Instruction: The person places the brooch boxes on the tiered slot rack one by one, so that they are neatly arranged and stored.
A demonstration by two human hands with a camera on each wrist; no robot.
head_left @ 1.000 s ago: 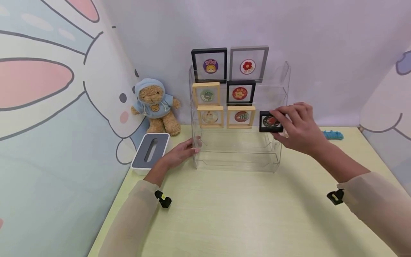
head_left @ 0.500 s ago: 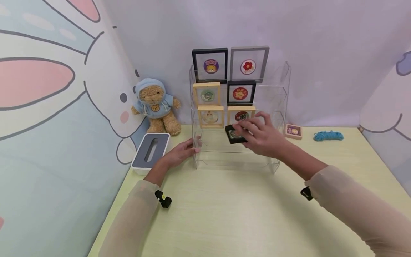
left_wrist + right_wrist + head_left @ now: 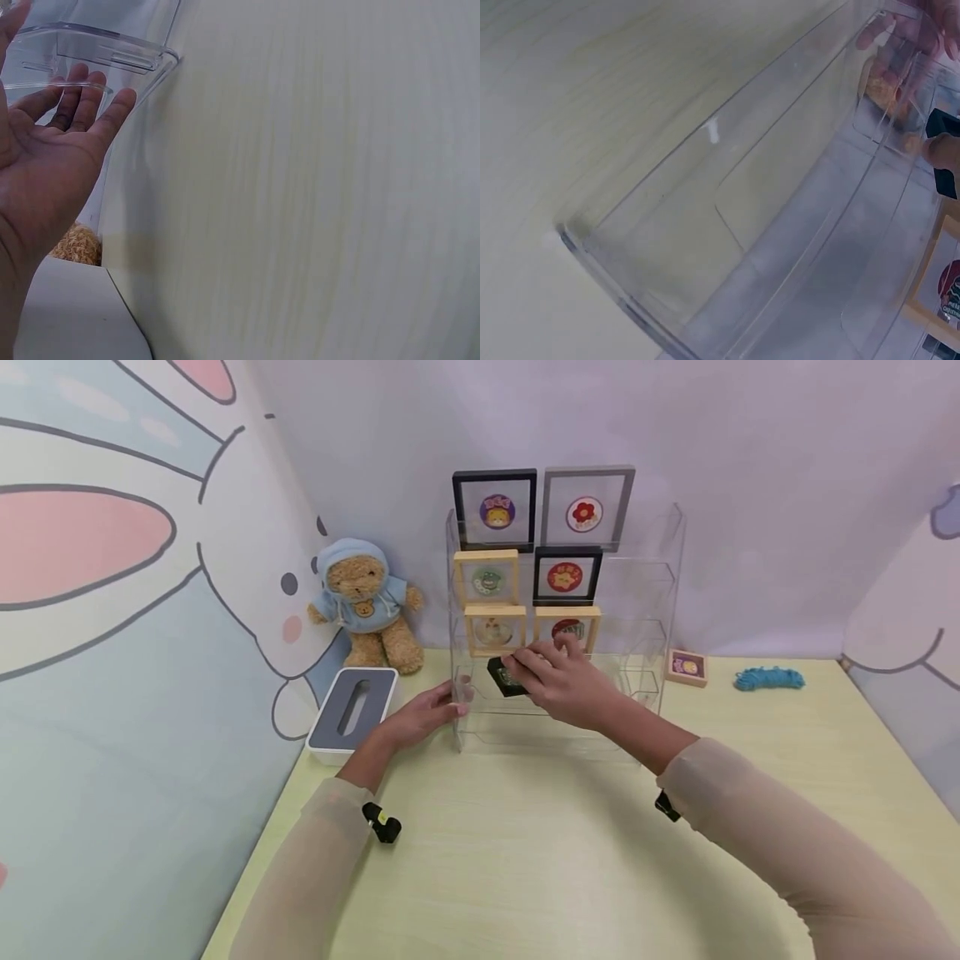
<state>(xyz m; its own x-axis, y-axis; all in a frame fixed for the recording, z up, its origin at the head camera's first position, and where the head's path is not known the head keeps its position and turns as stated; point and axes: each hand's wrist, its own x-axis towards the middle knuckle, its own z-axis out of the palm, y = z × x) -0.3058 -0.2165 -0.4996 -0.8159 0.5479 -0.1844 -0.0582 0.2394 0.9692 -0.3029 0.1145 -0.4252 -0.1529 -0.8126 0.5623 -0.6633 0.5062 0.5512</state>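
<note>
My right hand (image 3: 566, 687) pinches a small black picture frame (image 3: 507, 677), tilted, in front of a clear acrylic tiered rack (image 3: 543, 740). A corner of that black frame also shows at the right edge of the right wrist view. Just above, on the rack, are two light wooden frames, the left one (image 3: 495, 632) in full view and the right one (image 3: 586, 620) partly covered by my fingers. My left hand (image 3: 423, 718) rests against the rack's left side; in the left wrist view its fingers (image 3: 82, 101) are extended along the clear plastic.
Higher tiers bear a black frame (image 3: 495, 474), a grey frame (image 3: 588, 472), a wooden frame (image 3: 486, 555) and another black frame (image 3: 567, 551). A teddy bear (image 3: 363, 606) and a tissue box (image 3: 324, 722) stand left. A small framed piece (image 3: 686, 678) and blue cord (image 3: 768, 678) lie right.
My right hand has carried the small black frame from the right of the wooden frames leftward and slightly down, uncovering the small framed piece on the table. My left hand stays at the rack's side.
</note>
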